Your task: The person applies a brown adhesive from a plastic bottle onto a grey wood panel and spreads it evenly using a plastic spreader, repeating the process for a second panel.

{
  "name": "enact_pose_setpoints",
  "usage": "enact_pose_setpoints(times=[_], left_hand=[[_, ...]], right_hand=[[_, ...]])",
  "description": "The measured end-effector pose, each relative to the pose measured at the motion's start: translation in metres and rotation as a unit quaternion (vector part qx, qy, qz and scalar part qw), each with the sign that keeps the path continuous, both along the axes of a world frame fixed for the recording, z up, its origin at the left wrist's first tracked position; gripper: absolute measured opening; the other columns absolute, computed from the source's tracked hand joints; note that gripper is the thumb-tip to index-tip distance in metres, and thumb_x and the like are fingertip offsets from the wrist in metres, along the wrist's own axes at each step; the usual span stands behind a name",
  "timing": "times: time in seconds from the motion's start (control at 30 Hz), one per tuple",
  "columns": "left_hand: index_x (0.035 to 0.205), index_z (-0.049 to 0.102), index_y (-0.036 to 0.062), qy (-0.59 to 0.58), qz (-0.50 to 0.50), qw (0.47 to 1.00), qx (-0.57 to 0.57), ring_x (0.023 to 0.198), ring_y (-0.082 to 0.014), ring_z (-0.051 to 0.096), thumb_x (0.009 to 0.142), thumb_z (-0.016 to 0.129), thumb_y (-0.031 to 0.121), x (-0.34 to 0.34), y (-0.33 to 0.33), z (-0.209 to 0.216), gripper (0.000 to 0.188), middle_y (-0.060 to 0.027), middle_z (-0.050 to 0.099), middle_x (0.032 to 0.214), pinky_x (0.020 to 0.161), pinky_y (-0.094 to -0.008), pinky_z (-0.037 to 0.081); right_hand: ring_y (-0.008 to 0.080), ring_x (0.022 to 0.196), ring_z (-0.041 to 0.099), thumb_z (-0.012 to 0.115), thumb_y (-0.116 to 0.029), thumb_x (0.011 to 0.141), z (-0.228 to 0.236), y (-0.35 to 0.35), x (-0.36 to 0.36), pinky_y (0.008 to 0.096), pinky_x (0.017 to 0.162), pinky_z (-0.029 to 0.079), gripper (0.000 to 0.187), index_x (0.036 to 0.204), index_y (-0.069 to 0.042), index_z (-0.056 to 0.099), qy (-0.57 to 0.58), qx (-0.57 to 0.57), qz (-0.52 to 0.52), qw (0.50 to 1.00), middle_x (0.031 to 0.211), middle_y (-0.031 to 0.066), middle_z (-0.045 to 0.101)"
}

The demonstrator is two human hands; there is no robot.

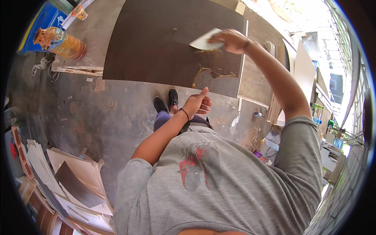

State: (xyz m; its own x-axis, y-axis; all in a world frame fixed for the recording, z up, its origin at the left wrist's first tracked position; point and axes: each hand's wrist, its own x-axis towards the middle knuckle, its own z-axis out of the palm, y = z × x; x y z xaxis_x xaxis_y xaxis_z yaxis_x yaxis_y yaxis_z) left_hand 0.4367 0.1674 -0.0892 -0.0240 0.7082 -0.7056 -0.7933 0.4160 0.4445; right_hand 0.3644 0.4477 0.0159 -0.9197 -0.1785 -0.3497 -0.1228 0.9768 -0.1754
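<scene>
A large dark brown sheet (149, 43) lies across the workbench in front of me. My right hand (232, 40) grips a flat white spreader (204, 41) over the sheet's right part. Yellowish glue (213, 52) shows along and below the spreader's edge. Closer to me, a line of yellow glue (203, 70) borders a greyish, shiny patch (219, 81) at the sheet's near right corner. My left hand (197, 103) hovers in front of the near edge, thumb raised and fingers loosely bent, with nothing in it.
On the bench's left stands a glue-smeared plastic bottle (64, 44) of amber liquid, with a small orange-and-white cup (80, 13) beyond. Boards (276, 78) stand at the right; more panels (78, 172) lean behind me at left. Cables (43, 66) lie on the left.
</scene>
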Motion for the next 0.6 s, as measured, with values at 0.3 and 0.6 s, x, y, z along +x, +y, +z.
enact_pose_setpoints(times=[0.3,0.6], left_hand=[[0.09,0.06,0.0093,0.129,0.254,0.958,0.009,0.06,-0.009,0.058,0.089,0.063,0.033,-0.055,-0.088,-0.018,0.024,-0.0012,0.062,0.076,0.056,-0.0246,0.051],[0.088,0.059,0.0105,0.184,0.371,0.909,0.036,0.062,-0.0076,0.057,0.092,0.058,0.027,-0.084,-0.095,-0.028,0.017,-0.0002,0.062,0.076,0.06,-0.0242,0.052]], right_hand=[[0.0367,0.078,0.064,0.053,-0.013,0.074,0.027,-0.102,0.057,0.0445,0.068,0.05,0.044,0.118,-0.017,0.057,-0.045,0.016,-0.165,0.985,0.084,0.0167,0.066],[0.0317,0.071,0.067,0.056,-0.013,0.071,0.007,-0.177,0.097,0.0416,0.06,0.051,0.027,0.097,-0.006,0.06,0.07,0.002,-0.087,0.994,0.078,0.0162,0.066]])
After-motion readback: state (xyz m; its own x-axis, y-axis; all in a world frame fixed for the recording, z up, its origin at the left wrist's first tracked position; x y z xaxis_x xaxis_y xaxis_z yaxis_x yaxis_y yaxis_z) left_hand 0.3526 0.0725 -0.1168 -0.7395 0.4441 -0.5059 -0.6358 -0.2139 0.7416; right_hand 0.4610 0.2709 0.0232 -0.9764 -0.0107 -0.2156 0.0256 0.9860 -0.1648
